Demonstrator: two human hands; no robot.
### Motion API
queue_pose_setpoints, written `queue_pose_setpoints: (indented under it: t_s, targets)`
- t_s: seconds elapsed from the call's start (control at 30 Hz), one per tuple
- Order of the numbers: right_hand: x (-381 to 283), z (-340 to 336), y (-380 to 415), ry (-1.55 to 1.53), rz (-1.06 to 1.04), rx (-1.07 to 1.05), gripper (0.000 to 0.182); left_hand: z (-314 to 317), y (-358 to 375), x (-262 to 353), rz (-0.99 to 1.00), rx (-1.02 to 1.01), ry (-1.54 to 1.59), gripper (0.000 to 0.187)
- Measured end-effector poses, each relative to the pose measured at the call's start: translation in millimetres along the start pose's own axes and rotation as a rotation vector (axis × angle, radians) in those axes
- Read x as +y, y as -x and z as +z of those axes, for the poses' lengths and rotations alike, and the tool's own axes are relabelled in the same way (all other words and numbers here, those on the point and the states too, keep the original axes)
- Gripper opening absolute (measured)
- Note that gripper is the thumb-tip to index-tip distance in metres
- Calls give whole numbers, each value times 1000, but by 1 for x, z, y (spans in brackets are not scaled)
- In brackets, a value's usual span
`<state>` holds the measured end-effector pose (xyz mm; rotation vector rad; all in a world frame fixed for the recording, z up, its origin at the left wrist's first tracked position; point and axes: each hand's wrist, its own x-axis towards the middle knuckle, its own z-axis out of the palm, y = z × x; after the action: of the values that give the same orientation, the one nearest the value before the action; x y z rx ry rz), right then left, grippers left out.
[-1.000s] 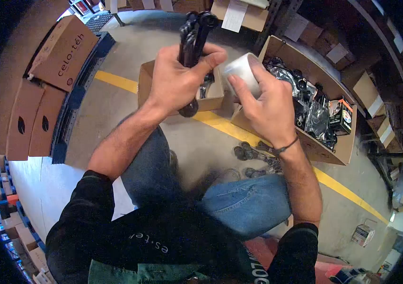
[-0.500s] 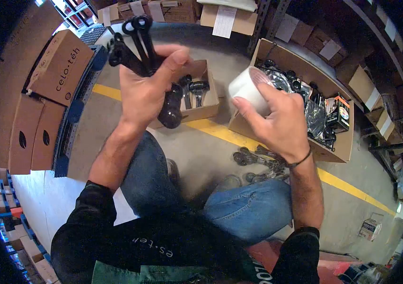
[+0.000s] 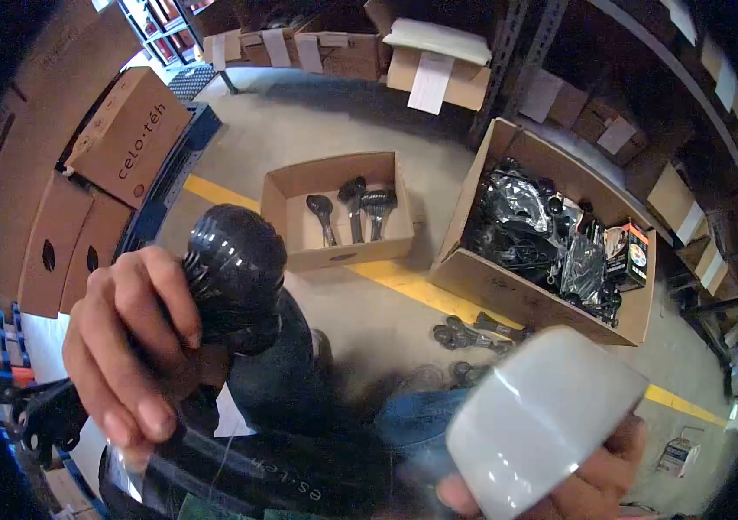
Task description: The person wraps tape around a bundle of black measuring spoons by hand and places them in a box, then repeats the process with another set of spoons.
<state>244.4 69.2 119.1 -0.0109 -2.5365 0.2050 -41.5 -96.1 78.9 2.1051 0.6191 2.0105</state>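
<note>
Close to the camera, my left hand [image 3: 131,338] is closed around a bundle of black spoons [image 3: 235,269]. Their rounded bowls point up and right, and the handle ends stick out at lower left. My right hand [image 3: 598,477] grips a wide roll of tape [image 3: 547,416] from below, its smooth whitish outer face toward me. A clear, shiny strip [image 3: 300,451] spans the space between the two hands. On the floor beyond the roll lie more black spoons [image 3: 464,334], partly hidden by it.
A small carton [image 3: 343,254] ahead holds several black spoon bundles. Right of it, a larger carton [image 3: 508,295] contains many black utensils, clear plastic and a small printed box [image 3: 627,256]. Stacked cartons [image 3: 126,143] stand left. Shelving [image 3: 551,52] lines the back and right.
Both hands have come down and nearer the camera, moving apart. The spoon bundle has turned over, bowls now upward. The tape roll has turned, and a clear strip now shows between the hands.
</note>
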Motion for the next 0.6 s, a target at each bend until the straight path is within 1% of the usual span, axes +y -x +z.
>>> queue_pose_setpoints:
  t_s: [0.07, 0.27, 0.37, 0.43, 0.5, 0.57, 0.6]
  targets:
    - [4, 4, 1, -39, 13, -57, 27, 7, 0, 2, -1, 16, 15, 22]
    - [21, 24, 14, -107, 69, -101, 23, 11, 1, -3, 58, 59, 73, 15]
    - [34, 30, 25, -147, 117, -117, 22, 12, -3, 0, 54, 70, 80, 11]
    - [46, 36, 34, -185, 200, -136, 21, 8, -3, 3, 53, 107, 71, 9]
    - [65, 47, 44, -265, 296, -143, 20, 4, -9, 14, 65, 215, 22, 9]
    - [80, 63, 57, -347, 407, -168, 19, -1, -3, 17, 85, 495, -51, 10]
    - [89, 78, 62, -413, 455, -210, 19, -11, 23, 10, -10, 659, -180, 11]
